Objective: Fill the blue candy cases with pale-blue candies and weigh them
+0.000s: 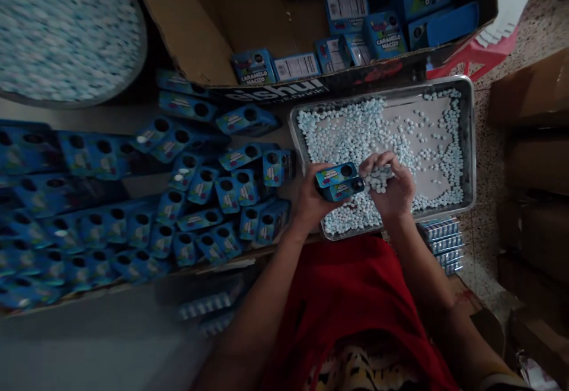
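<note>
Two small blue candy boxes (336, 174), side by side with round holes in their tops, are gripped in my left hand (312, 194). Cupped beside them, my right hand (398, 188) holds a heap of small pale-blue candies (379, 179), its fingers touching or nearly touching the boxes' right end. Both hands are over the near side of a clear rectangular tray (469, 142). Loose candies (351, 133) of the same kind lie thick on the tray's left and along its edges, thinner at the right.
Many blue boxes (202, 186) with round holes crowd the table to the left. A large round tub of candies (71, 29) stands at the upper left. Behind the tray is a cardboard carton (186, 29) with blue boxes inside. Brown cartons (533, 189) line the right.
</note>
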`<state>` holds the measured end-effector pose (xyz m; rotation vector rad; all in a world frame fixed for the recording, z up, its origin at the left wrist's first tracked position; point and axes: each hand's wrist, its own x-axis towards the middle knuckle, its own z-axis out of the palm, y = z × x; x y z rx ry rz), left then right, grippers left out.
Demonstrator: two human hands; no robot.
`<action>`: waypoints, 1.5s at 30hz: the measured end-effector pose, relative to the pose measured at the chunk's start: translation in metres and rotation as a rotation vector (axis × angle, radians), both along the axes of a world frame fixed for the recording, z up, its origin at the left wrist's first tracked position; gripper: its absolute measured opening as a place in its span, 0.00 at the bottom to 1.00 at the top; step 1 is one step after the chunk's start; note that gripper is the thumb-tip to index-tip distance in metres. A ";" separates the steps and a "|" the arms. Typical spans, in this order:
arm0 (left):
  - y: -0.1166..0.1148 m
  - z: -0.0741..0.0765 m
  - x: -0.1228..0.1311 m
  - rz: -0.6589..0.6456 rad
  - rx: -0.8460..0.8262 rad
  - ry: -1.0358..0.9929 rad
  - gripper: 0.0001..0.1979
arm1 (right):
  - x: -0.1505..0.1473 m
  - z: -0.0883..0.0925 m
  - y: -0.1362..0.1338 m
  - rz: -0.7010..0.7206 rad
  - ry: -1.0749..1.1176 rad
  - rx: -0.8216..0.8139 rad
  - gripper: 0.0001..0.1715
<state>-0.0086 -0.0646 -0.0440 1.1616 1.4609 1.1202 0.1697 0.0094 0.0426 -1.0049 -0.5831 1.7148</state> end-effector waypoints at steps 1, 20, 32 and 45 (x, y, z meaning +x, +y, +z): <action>0.001 0.003 0.003 -0.002 -0.004 0.023 0.41 | -0.006 0.006 -0.003 -0.017 -0.060 0.076 0.21; -0.007 0.013 0.008 -0.142 -0.255 -0.100 0.48 | 0.020 -0.001 -0.015 -0.011 -0.157 0.106 0.22; 0.019 0.004 0.041 -0.046 0.019 -0.281 0.51 | 0.112 -0.030 -0.075 0.259 -1.126 0.289 0.21; -0.040 0.033 0.000 0.046 -0.053 -0.343 0.49 | 0.070 -0.020 -0.037 0.606 -1.080 0.578 0.35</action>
